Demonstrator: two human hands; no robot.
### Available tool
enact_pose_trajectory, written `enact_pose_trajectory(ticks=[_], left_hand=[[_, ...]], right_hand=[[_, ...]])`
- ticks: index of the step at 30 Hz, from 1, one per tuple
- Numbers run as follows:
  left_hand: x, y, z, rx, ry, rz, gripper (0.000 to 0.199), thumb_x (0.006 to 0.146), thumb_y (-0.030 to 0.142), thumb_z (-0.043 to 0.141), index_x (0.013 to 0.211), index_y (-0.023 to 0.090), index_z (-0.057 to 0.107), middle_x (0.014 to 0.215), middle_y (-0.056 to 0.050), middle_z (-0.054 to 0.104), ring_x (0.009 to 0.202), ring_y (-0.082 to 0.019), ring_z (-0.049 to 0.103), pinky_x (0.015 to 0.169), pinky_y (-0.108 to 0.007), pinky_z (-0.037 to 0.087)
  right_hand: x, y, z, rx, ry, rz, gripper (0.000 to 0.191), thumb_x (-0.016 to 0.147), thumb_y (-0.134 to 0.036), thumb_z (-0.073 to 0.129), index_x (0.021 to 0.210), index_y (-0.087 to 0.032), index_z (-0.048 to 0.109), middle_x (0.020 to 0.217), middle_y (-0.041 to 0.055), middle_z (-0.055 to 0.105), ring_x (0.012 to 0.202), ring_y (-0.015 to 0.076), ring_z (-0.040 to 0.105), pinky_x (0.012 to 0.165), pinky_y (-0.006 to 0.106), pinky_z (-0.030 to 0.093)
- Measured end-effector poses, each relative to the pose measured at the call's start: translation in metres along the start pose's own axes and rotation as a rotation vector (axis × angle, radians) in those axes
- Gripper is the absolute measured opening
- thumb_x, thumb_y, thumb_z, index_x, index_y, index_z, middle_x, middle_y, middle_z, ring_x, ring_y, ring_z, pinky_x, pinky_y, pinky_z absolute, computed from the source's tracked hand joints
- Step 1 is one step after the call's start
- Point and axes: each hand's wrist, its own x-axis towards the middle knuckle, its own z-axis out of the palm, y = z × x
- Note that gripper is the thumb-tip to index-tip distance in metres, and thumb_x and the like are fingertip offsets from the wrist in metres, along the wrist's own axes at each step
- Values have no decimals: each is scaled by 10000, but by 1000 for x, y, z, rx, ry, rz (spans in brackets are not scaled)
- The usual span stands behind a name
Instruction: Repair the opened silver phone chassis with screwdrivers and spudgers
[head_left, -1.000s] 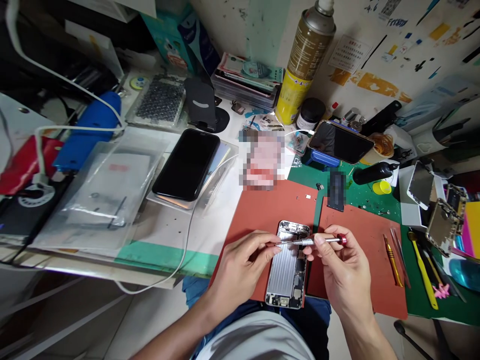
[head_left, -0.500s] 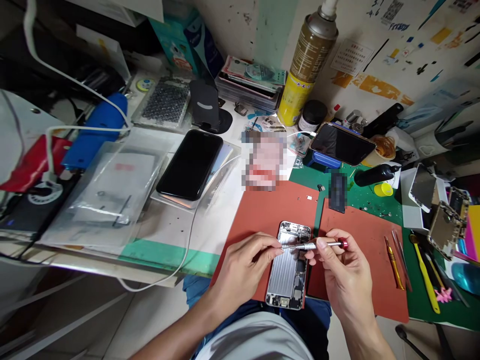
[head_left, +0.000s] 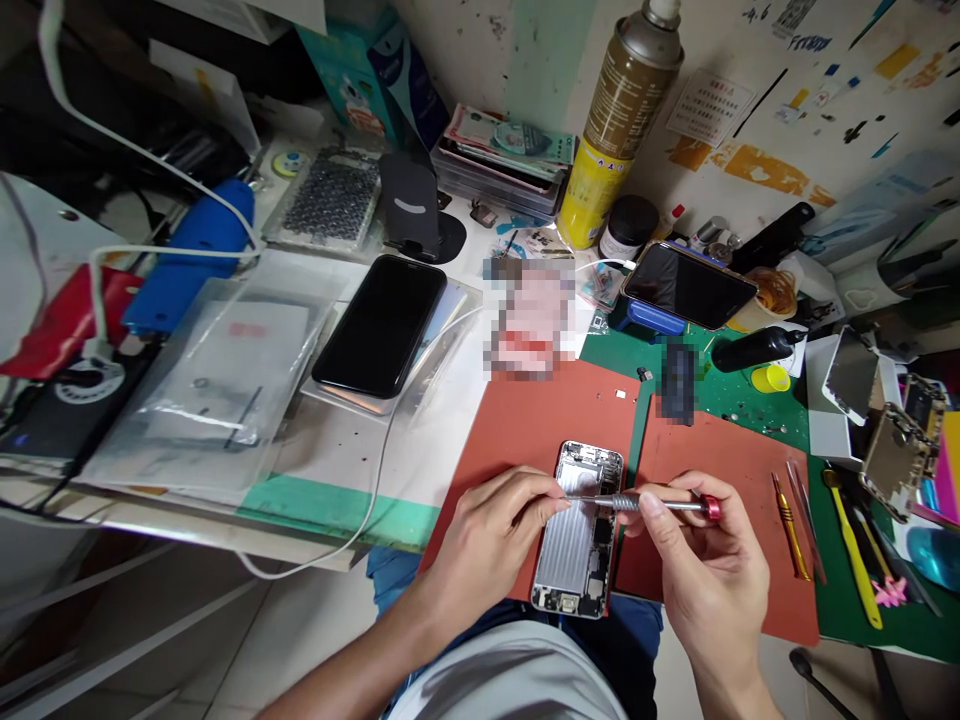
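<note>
My right hand (head_left: 705,560) is closed around a screwdriver (head_left: 626,502) with a grey ribbed grip and a red end cap, held almost level. The thin shaft points left, and my left hand (head_left: 502,525) pinches its tip between thumb and fingertips. Anything small at the tip is hidden by those fingers. Below both hands lies an opened phone housing (head_left: 562,555), silver inside, with small parts along its right side and top. It rests on a reddish-brown mat (head_left: 517,420), near the table's front edge.
A black phone (head_left: 381,325) lies on the left on a flat stack. Behind stand a spray can (head_left: 619,130) and a propped phone (head_left: 690,284). On the right are a gold screwdriver (head_left: 790,525), a yellow brush-like tool (head_left: 853,550) and phone frames (head_left: 896,455).
My right hand has moved slightly right with the screwdriver, and more of the thin shaft shows between the grip and my left fingers. The left hand and phone housing stay nearly in place.
</note>
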Motion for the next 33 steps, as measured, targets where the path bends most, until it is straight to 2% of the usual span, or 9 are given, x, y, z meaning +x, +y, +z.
enact_pose_trajectory(ticks=[13, 18, 25, 30, 33], left_hand=[[-1, 0, -1, 26, 9, 15, 146, 1032, 79, 668, 1042, 225, 661, 927, 35, 761, 814, -111, 731, 780, -195, 555], [-1, 0, 0, 44, -3, 12, 109, 1059, 124, 639, 1029, 225, 668, 918, 14, 768, 815, -134, 742, 777, -227, 578], [0, 0, 0, 28, -18, 3, 123, 1067, 129, 619, 1021, 221, 686, 919, 0, 774, 806, -138, 740, 785, -238, 589], [-1, -1, 1, 20, -17, 11, 90, 1061, 138, 645, 1055, 218, 685, 948, 5, 773, 830, -132, 739, 775, -225, 578], [-2, -1, 1, 16, -14, 2, 70, 1054, 160, 671, 1086, 219, 688, 965, 6, 770, 820, -129, 730, 732, -216, 570]], right_hand=[[-1, -1, -1, -48, 31, -23, 327, 859, -284, 928, 1086, -231, 699, 924, 49, 848, 691, 194, 812, 704, 297, 707], [-1, -2, -2, -60, 9, -34, 314, 861, -274, 923, 1087, -237, 708, 946, 53, 854, 722, 191, 817, 733, 292, 712], [2, 0, -5, -18, -26, -18, 315, 865, -272, 918, 1094, -230, 706, 936, 60, 849, 722, 218, 818, 696, 325, 711], [3, 2, -8, -11, -28, 28, 326, 876, -259, 912, 1126, -240, 702, 972, 53, 846, 776, 219, 827, 746, 331, 711], [4, 1, -8, -18, -35, -1, 319, 872, -259, 915, 1108, -233, 701, 939, 51, 845, 745, 217, 824, 729, 326, 711]])
